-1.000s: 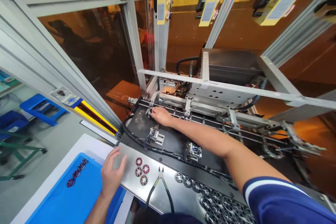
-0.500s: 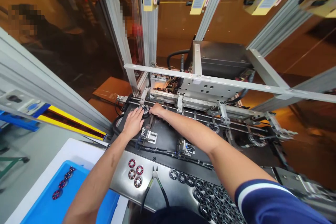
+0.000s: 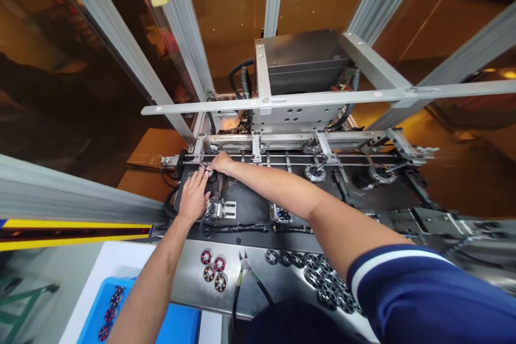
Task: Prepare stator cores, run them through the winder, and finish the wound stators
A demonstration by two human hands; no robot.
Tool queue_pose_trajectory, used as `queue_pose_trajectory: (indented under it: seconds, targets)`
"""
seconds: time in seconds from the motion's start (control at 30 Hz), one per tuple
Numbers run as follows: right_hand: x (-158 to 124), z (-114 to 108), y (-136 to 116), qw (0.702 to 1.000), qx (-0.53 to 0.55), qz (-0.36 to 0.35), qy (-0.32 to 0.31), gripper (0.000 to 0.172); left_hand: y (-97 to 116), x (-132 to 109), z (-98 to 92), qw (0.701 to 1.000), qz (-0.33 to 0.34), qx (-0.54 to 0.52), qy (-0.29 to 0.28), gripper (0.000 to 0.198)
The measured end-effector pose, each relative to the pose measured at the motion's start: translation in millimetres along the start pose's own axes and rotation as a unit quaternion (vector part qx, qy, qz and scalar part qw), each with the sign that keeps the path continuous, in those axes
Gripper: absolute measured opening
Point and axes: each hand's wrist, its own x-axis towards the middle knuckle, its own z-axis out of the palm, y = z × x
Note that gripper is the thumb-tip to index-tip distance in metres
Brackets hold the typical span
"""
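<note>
Both my arms reach into a machine enclosure. My left hand (image 3: pixel 194 196) lies on the black machine bed (image 3: pixel 250 207), fingers stretched toward a small round part (image 3: pixel 210 174) at the left end of the rail. My right hand (image 3: pixel 221 162) is curled at that same spot on the rail (image 3: pixel 290 159), fingertips pressed on or beside the part; what it grips is hidden. Two more round parts (image 3: pixel 315 172) sit further right along the rail.
On the steel front plate (image 3: pixel 189 279) lie three red-wound round parts (image 3: pixel 213 269), black-handled cutters (image 3: pixel 242 271) and several dark round parts (image 3: pixel 318 274). A blue tray (image 3: pixel 177 325) with more red parts sits lower left. Aluminium frame bars (image 3: pixel 322 99) cross overhead.
One second ago my left hand rested on the steel plate; it has since reached in beside my right hand at the rail's left end. The camera has tilted and swung right.
</note>
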Motion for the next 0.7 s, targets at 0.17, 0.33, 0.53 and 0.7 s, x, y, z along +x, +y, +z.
queue_pose_trajectory:
  seconds: [0.17, 0.33, 0.53, 0.7]
  targets:
    - [-44.9, -39.3, -11.1, 0.995, -0.065, -0.062, -0.036, 0.028, 4.8, -1.5, -5.5, 0.999, -0.026, -0.002, -0.021, 0.064]
    - [-114.0, -126.2, 34.5, 0.982, -0.128, -0.136, -0.029, 0.019, 7.0, -0.6, -11.1, 0.997, -0.048, -0.028, -0.052, 0.066]
    - [-132.5, -157.8, 96.1, 0.956, -0.245, -0.154, 0.037, 0.013, 11.2, 7.8, -35.6, 0.995, -0.073, -0.026, -0.069, 0.058]
    - [-118.2, -124.3, 92.6, 0.918, -0.309, -0.247, -0.021, 0.019, 26.7, 3.0, -76.0, 0.995, -0.090, -0.003, -0.031, 0.050]
